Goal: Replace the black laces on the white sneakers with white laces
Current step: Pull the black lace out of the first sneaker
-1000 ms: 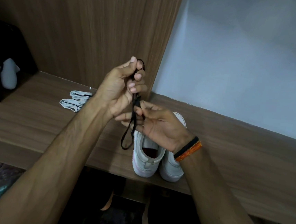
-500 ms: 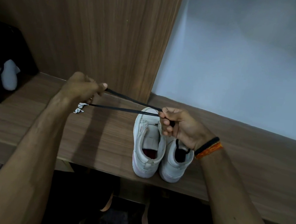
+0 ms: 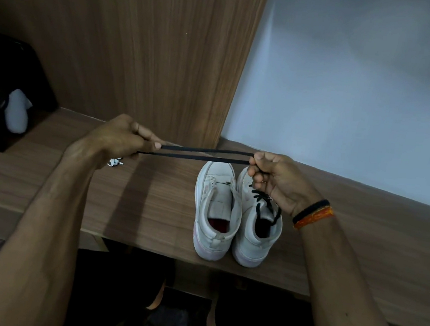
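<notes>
At the far left a black box (image 3: pixel 11 85) with something pale in it sits on the wooden shelf (image 3: pixel 151 209), then a scrap of the white laces (image 3: pixel 114 162) peeps out from under the left hand (image 3: pixel 121 140). That hand pinches one end of a doubled black lace (image 3: pixel 204 154), drawn taut across to the right hand (image 3: pixel 277 182), whose fingers are curled tight on the other end. Below stands the pair: the left sneaker (image 3: pixel 216 210) looks bare of lacing, the right sneaker (image 3: pixel 255 224) is yet strung in black — so I'd judge one lace out, one to go, and no white threaded. A wood panel (image 3: pixel 140 50) backs the shelf, then a pale wall (image 3: pixel 347 83).
</notes>
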